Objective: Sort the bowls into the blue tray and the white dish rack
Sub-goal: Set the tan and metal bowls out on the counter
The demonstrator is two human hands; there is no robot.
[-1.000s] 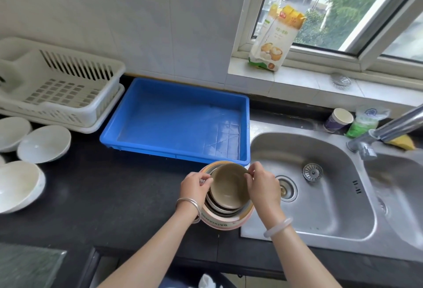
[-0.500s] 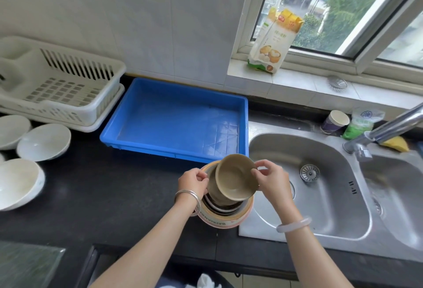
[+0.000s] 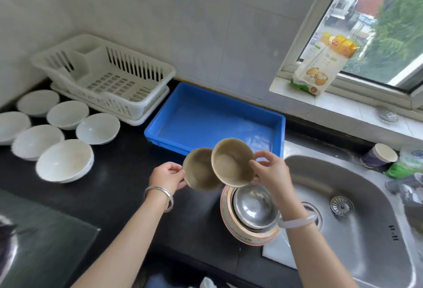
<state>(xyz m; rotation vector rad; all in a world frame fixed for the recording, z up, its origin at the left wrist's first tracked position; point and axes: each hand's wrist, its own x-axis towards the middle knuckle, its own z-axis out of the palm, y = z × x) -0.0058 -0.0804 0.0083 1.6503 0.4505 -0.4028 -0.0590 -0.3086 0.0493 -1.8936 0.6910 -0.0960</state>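
Note:
My left hand [image 3: 166, 176] grips one tan bowl [image 3: 199, 171] by its rim, and my right hand [image 3: 269, 171] grips a second tan bowl [image 3: 231, 161] that overlaps it. Both are lifted just in front of the empty blue tray [image 3: 212, 102]. Below my right hand, a steel bowl [image 3: 254, 205] sits nested in a large pink-rimmed bowl [image 3: 242, 232] at the counter's edge by the sink. The white dish rack [image 3: 107, 77] stands empty at the back left. Several white bowls [image 3: 65, 159] rest on the black counter to the left.
A steel sink [image 3: 357, 214] fills the right side. A paper cup [image 3: 380, 157] and a green packet [image 3: 402, 168] stand behind it. A yellow and white bag [image 3: 320, 70] leans on the window sill. A glass hob [image 3: 36, 237] lies at the lower left.
My right hand lifted the top tan bowl off the stack, and my left hand took up a second tan bowl. Both rose toward the blue tray, uncovering the steel bowl. The view swung left.

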